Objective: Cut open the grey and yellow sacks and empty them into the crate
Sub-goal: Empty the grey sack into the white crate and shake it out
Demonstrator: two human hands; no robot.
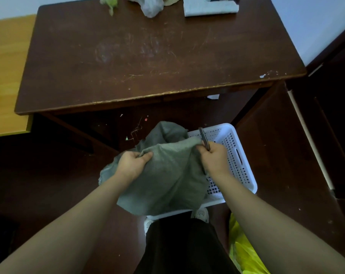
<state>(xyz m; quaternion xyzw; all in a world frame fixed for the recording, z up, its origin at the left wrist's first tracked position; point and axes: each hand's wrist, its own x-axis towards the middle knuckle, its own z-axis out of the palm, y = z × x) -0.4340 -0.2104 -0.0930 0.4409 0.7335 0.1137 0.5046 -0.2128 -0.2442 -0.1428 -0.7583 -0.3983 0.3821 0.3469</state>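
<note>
The grey sack hangs over the white perforated crate on the floor and covers most of its left side. My left hand grips the sack's upper edge on the left. My right hand grips the sack's right edge together with a closed pair of scissors, whose blades point away from me over the crate. The yellow sack lies on the floor at the lower right, partly hidden by my right forearm. What is inside the crate is hidden by the grey sack.
A dark brown wooden table stands just beyond the crate, with a white cloth, a pale plastic bag and green scraps at its far edge. A yellow wooden surface is on the left. Dark furniture stands on the right.
</note>
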